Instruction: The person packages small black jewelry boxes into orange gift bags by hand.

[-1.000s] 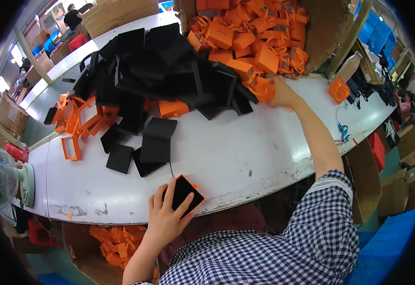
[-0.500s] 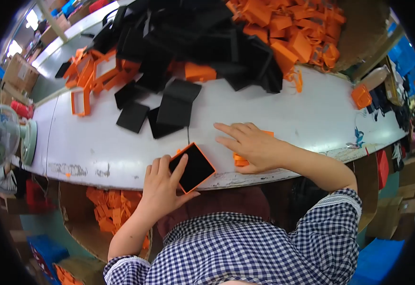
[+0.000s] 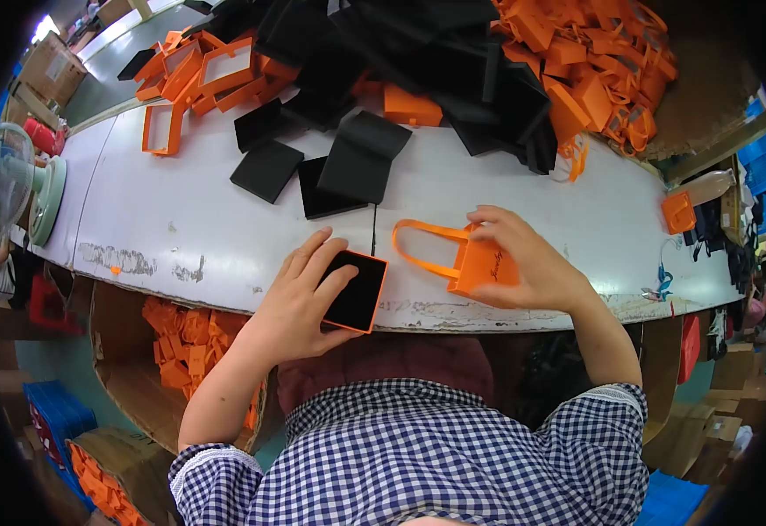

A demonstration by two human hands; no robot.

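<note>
My left hand [image 3: 300,302] grips an orange-edged box [image 3: 361,294] with a black inside, at the table's front edge. Its thumb is on the near side, and its fingers reach over the box's left part. To the right, my right hand [image 3: 536,267] holds a small orange gift bag [image 3: 478,266] between thumb and fingers. The bag's ribbon handle [image 3: 418,257] loops leftward toward the box, and dark lettering shows on its face. Beyond the box lie black box pieces [image 3: 361,162] and a flat black square [image 3: 267,170].
A heap of black boxes [image 3: 400,53] and a pile of orange gift bags [image 3: 598,66] cover the back. Orange box sleeves [image 3: 162,130] lie at far left. A fan [image 3: 46,197] stands left. Below the table edge, a cardboard carton [image 3: 124,364] holds orange pieces.
My right hand has lifted and turned the orange bag, so its face and ribbon handle now show. The box in my left hand has rotated, and the whole view has shifted slightly.
</note>
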